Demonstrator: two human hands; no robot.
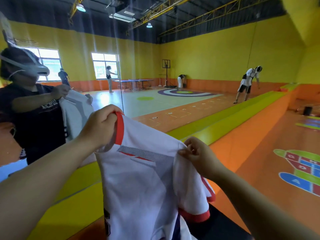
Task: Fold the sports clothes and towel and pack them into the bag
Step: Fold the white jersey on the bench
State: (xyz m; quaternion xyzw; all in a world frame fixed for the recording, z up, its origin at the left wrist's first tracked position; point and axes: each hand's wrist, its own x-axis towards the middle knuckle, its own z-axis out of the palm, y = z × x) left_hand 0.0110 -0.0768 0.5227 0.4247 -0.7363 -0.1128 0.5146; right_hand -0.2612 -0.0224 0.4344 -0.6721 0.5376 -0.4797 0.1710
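Observation:
I hold a white sports shirt (138,184) with a red collar and red sleeve cuffs up in the air in front of me. My left hand (102,125) grips it at the red collar. My right hand (197,155) pinches the fabric at the shoulder seam. The shirt hangs down unfolded, with a grey and red stripe across the chest and a sleeve dangling at the right. No bag or towel shows in view.
A mirror wall on the left shows a person (29,104) holding the same shirt. A green and orange padded ledge (225,122) runs ahead. Beyond lie a gym floor, a table-tennis table (135,82) and several people. A dark surface (220,226) sits below the shirt.

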